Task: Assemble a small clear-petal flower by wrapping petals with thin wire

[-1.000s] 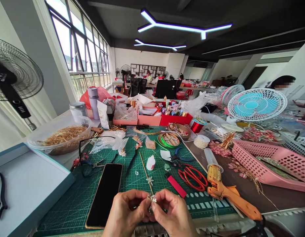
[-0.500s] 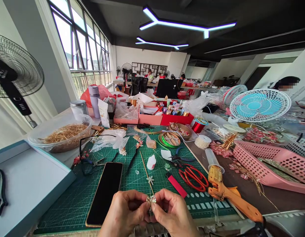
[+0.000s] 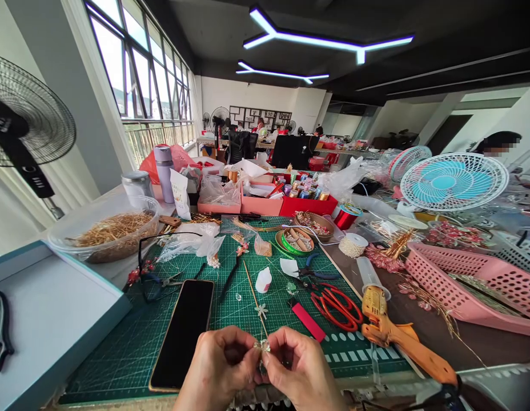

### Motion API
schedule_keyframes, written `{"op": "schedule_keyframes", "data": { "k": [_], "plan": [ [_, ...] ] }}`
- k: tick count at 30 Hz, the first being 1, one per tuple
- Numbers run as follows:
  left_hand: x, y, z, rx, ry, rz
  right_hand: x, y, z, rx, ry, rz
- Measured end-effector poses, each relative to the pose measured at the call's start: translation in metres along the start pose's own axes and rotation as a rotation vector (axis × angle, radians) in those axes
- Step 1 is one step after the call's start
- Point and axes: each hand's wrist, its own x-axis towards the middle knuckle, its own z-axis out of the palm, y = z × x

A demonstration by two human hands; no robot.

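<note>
Both the left hand (image 3: pixel 228 361) and right hand (image 3: pixel 298 361) clamp fingers on a clear ornament (image 3: pixel 263 346), seemingly unfinished; a bead (image 3: pixel 238 297) lies loose on the mat (image 3: pixel 119 354).

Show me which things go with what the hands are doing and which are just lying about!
Goes with it:
- shiny clear piece, pinched by the left hand and right hand
- green mat, under the hands
- maybe the white flower just past the fingertips

Probably just about:
- phone
- purple flask
- blue fan
</note>
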Motion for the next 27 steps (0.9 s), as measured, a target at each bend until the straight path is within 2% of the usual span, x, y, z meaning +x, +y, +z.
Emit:
{"op": "schedule_keyframes", "data": {
  "k": [5,9,12,15,20,27],
  "plan": [
    [0.002,-0.006,-0.001,-0.099,-0.012,-0.008,0.003,0.002,-0.002,0.067,-0.019,0.041],
    [0.004,-0.008,0.001,-0.195,-0.03,-0.021,0.002,-0.007,-0.005,0.139,-0.085,0.104],
    [0.004,-0.009,0.003,-0.233,-0.001,-0.027,0.0,-0.016,-0.007,0.198,-0.124,0.127],
    [0.002,-0.008,0.005,-0.246,0.039,-0.019,-0.003,-0.02,-0.006,0.214,-0.095,0.096],
    [0.002,-0.009,0.007,-0.256,0.06,-0.012,-0.005,-0.019,-0.001,0.087,0.004,-0.028],
    [0.002,-0.013,0.009,-0.224,0.117,0.034,-0.003,-0.014,0.003,0.063,0.015,-0.025]
  ]
}}
